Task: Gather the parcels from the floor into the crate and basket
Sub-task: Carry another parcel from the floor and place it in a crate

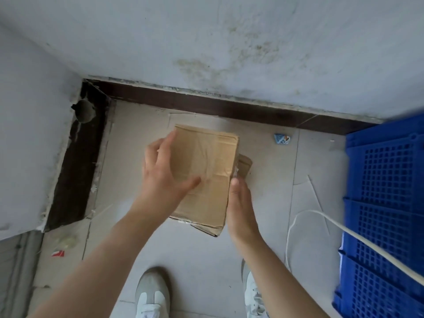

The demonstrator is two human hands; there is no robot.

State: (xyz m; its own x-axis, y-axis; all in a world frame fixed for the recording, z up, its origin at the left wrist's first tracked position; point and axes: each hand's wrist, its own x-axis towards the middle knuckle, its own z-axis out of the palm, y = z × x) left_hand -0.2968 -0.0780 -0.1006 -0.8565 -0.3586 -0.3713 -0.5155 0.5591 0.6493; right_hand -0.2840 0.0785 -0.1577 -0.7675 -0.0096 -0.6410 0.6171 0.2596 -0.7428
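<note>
A cardboard parcel [204, 173] is seen at the centre of the head view, close to a corner where two pale walls meet a dark skirting board [206, 106]. The left hand [165, 173] is laid over the parcel's 9 o'clock edge, with the fingers [167, 143] spread and curled toward the far corner and the thumb pressed across the taped top face. The right hand [241, 210] is set flat against the 4 o'clock edge, fingers straight and unclenched; whether firm contact is made cannot be told. The opposed placement is judged to serve a two-sided clamp, as the parcel is too broad for one hand. Whether the parcel rests on the floor [263, 180] or is already raised slightly cannot be told. A second piece of cardboard [245, 165] protrudes from under the 3 o'clock edge. The blue crate [385, 180] stands at 3 o'clock, well apart from the parcel, with a white cord [298, 216] draped across it. No basket is in view. A carry toward 3 o'clock is judged to be required next
</note>
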